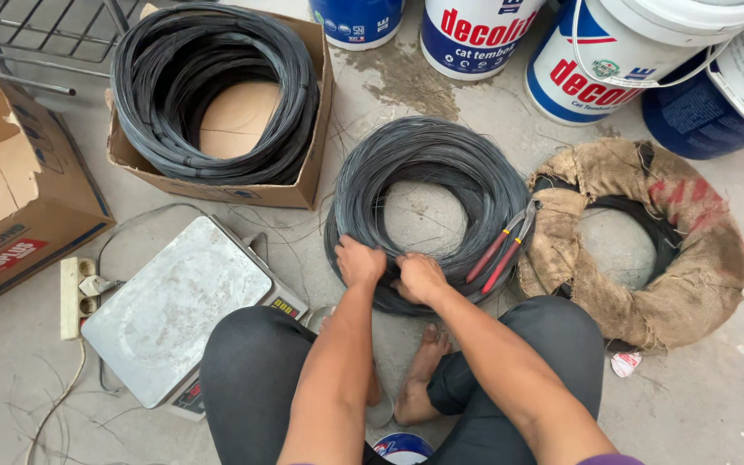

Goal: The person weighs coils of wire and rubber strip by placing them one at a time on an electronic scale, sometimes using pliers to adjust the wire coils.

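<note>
We have our left hand [360, 261] and right hand [419, 277] clamped side by side on the near arc of the wire coil [428, 164] lying on the concrete floor [716, 405]. Loose springy strands could slip out and tangle, we judge. Just right of our grip, red-handled pliers [501, 245] rest on the dark, tightly wound loops.

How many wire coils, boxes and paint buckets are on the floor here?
Wire coils: 3, the boxed coil, the bare coil under both hands, the burlap-wrapped coil.
Cardboard boxes: 2.
Paint buckets: 4.
Total: 9.
</note>
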